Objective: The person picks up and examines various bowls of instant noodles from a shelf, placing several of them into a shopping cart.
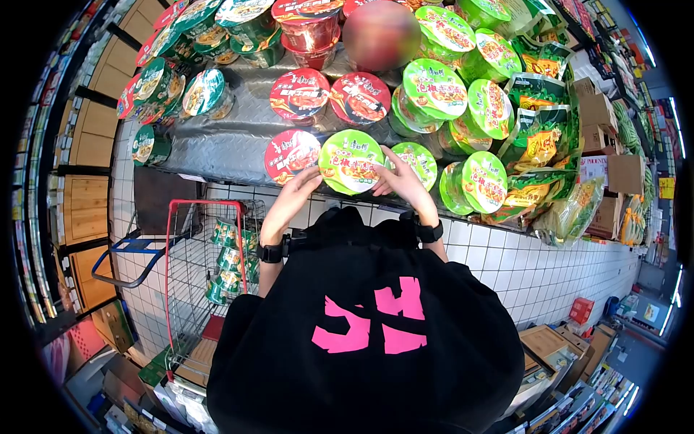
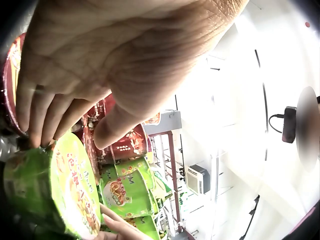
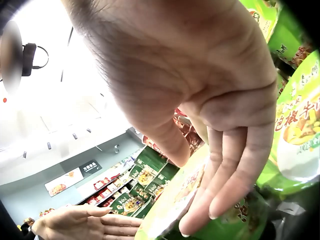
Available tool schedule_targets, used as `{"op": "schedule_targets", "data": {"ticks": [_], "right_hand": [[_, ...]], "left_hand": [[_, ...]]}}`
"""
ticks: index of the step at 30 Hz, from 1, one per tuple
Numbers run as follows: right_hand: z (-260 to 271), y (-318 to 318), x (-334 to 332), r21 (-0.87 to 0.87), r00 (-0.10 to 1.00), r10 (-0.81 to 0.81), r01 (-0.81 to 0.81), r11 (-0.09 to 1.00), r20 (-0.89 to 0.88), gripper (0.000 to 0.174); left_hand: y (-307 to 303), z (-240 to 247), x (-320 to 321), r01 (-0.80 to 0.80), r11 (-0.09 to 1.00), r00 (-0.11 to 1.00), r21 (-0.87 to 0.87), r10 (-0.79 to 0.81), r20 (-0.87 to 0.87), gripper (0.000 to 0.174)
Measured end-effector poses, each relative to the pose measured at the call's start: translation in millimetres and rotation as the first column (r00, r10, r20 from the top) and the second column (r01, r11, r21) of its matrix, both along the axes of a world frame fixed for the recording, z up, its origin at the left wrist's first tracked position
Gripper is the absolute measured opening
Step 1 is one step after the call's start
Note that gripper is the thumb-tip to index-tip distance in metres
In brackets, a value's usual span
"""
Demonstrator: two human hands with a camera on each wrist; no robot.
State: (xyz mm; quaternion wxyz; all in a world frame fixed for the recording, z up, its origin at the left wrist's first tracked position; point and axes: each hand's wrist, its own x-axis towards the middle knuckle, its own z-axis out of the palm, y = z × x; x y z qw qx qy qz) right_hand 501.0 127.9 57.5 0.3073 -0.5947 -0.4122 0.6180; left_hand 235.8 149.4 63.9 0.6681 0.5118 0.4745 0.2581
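A green-lidded instant noodle bowl (image 1: 351,162) sits at the front edge of the shelf between both hands, lid tilted toward me. At its left side is my left hand (image 1: 295,194); in the left wrist view that hand (image 2: 105,60) has its fingers extended, tips near the bowl's rim, thumb apart. My right hand (image 1: 406,184) holds the bowl's right edge. The right wrist view has the right hand (image 3: 200,90) with thumb by the lid (image 3: 175,195) and fingers along the side. A red-lidded bowl (image 1: 291,154) stands just left, another green bowl (image 1: 419,165) just right.
More red bowls (image 1: 298,95) and green bowls (image 1: 436,88) stand behind, dark green ones (image 1: 206,94) at left. Bagged goods (image 1: 538,137) fill the right end. A wire shopping cart (image 1: 170,289) with several green bowls (image 1: 228,259) is at my lower left.
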Motion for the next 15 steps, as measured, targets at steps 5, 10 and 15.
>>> {"op": "schedule_targets", "data": {"ticks": [5, 10, 15], "right_hand": [[9, -12, -1, 0.082, 0.997, -0.025, 0.031, 0.996, -0.073, 0.06], [26, -27, -3, 0.144, 0.992, -0.036, 0.053, 0.988, -0.12, 0.058], [34, -43, 0, 0.182, 0.979, -0.034, 0.071, 0.981, -0.199, 0.056]], "left_hand": [[-14, 11, -7, -0.023, 0.995, 0.994, 0.093, 0.013, 0.108, 0.039], [-32, 30, -9, -0.073, 0.99, 0.992, 0.117, 0.06, 0.107, 0.038], [-52, 35, -12, -0.086, 0.983, 0.993, 0.16, 0.071, 0.096, 0.037]]}}
